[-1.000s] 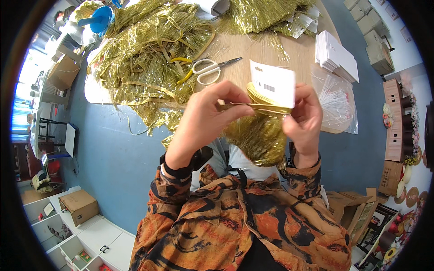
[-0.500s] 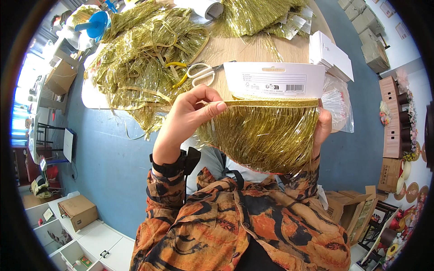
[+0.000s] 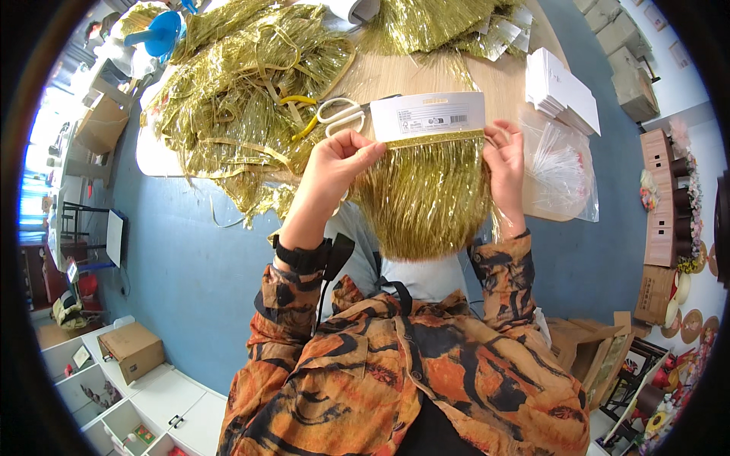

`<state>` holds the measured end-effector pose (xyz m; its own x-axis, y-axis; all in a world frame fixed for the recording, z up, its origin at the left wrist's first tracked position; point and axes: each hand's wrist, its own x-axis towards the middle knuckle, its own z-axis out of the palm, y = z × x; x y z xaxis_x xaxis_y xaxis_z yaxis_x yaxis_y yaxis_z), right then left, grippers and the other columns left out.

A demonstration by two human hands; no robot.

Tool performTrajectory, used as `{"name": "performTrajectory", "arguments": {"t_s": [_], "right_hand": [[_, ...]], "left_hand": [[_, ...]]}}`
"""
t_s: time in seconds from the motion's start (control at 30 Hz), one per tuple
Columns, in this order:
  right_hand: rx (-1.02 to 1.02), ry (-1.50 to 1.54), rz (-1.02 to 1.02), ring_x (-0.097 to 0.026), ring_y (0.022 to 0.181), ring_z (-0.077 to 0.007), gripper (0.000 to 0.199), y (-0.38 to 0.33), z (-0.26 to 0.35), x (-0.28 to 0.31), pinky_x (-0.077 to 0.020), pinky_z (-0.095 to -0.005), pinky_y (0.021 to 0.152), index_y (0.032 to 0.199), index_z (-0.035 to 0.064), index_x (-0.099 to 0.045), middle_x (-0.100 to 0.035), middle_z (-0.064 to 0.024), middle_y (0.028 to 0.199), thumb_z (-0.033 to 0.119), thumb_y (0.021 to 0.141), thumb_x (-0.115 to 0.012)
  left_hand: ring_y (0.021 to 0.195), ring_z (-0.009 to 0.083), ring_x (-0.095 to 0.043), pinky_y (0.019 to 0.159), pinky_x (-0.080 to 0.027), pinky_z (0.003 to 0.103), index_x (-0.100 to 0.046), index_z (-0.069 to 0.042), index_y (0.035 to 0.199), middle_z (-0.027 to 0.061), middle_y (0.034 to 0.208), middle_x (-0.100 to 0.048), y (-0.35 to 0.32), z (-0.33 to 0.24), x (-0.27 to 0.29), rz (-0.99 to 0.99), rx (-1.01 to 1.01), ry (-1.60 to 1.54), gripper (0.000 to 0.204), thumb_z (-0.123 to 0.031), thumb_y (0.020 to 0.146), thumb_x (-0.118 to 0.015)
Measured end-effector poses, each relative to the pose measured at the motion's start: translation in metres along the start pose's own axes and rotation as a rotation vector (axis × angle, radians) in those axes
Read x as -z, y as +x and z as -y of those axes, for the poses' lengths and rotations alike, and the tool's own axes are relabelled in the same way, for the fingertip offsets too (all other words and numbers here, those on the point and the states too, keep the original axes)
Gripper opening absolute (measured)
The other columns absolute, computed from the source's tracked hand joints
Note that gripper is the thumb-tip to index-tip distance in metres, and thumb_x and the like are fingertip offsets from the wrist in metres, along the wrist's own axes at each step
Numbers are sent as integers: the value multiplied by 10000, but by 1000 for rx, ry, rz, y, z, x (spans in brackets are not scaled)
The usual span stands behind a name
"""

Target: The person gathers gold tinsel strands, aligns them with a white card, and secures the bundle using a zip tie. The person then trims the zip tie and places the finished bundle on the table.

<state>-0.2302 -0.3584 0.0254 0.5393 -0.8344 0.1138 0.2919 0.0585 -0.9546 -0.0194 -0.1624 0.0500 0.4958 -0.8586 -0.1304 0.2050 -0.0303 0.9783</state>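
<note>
A gold tinsel fringe (image 3: 426,201) with a glittery top band hangs between my hands over the table's near edge. A white printed header card (image 3: 428,120) stands up along its band. My left hand (image 3: 334,171) pinches the band's left end, thumb and forefinger closed on it. At the other end, my right hand (image 3: 506,163) holds the band's right edge between thumb and fingers. White-handled scissors (image 3: 342,115) lie just beyond my left hand, and a yellow-handled tool (image 3: 304,125) is partly buried in tinsel beside them.
A large heap of gold tinsel fringe (image 3: 236,99) covers the table's left side. More carded fringes (image 3: 433,26) lie at the far edge. At right are a stack of white cards (image 3: 561,91) and a clear bag (image 3: 563,167) of thin strands. A blue spool-like object (image 3: 161,36) stands far left.
The fringe and card have moved farther from my body and tilted, now facing up more squarely. My right hand has come out from behind the fringe to its right edge.
</note>
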Motion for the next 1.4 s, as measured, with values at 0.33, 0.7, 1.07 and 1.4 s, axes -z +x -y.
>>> {"name": "performTrajectory", "arguments": {"t_s": [0.33,0.7,1.07,1.4], "right_hand": [[144,-223,246,-677,1062,-137,259,14,-14,13,-566,-258,887,1196,-12,-684,-676,-58,1176,-85,948,-660],[638,-1091,-49,-657,1081,-224,309,-7,32,-25,-556,-331,928,1156,98,-779,-717,-61,1148,36,854,-798],[845,-964,246,-641,965,-245,294,-36,50,-83,-549,-360,835,1089,95,-767,-714,-14,1062,20,807,-800],[812,-908,221,-687,933,-272,314,-47,60,-82,-568,-374,807,1055,90,-743,-706,-54,1039,-38,770,-769]], "left_hand": [[709,3,-520,655,-395,176,-663,-69,899,-80,798,-634,15,27,9,-95,-27,-35,174,-172,961,-790],[724,-2,-557,635,-412,168,-663,-46,925,-52,827,-680,10,12,-3,-134,-39,17,180,-171,963,-787],[783,11,-598,681,-466,176,-684,9,1010,-23,888,-698,-35,-30,-27,-45,-57,-2,128,-76,955,-762],[776,19,-603,678,-467,178,-692,-9,1006,-20,888,-704,-42,-39,-40,-30,-94,-2,143,-87,939,-791]]}}
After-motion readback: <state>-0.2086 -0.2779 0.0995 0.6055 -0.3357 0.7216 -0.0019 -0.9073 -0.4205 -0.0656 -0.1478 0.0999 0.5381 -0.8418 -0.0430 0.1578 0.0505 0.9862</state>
